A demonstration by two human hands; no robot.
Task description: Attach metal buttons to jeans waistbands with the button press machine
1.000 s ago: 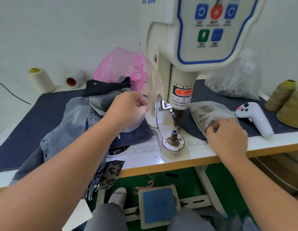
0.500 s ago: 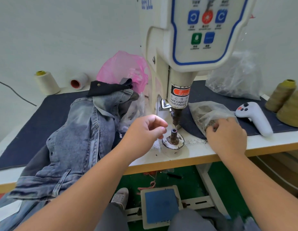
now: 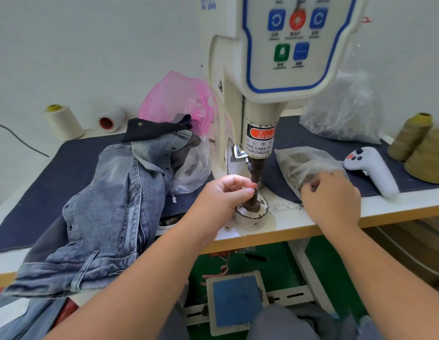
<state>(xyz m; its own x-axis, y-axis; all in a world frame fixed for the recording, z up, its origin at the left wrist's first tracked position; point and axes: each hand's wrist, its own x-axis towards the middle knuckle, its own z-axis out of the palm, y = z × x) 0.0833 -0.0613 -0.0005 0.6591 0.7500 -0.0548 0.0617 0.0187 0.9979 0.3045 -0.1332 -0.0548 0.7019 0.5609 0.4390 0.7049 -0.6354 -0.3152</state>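
The white button press machine [image 3: 274,57] stands at the table's middle, its dark upper punch [image 3: 255,169] hanging over the lower die post [image 3: 253,204]. My left hand [image 3: 222,197] is at the top of that post, thumb and forefinger pinched together there; whatever small part they hold is hidden. My right hand [image 3: 330,198] lies on the mouth of a clear bag of metal buttons [image 3: 297,164], fingers curled into it. Grey-blue jeans [image 3: 103,212] are heaped at the left, hanging over the table's front edge.
A pink plastic bag [image 3: 174,99] and a second clear bag [image 3: 343,111] sit behind the machine. A white handheld controller [image 3: 373,168] and olive thread cones [image 3: 419,146] are at the right, cream spools [image 3: 63,122] at the back left. A blue foot pedal [image 3: 235,300] lies below.
My left hand left the bag beside the jeans and moved right to the lower die post, fingertips pinched. My right hand stayed at the button bag.
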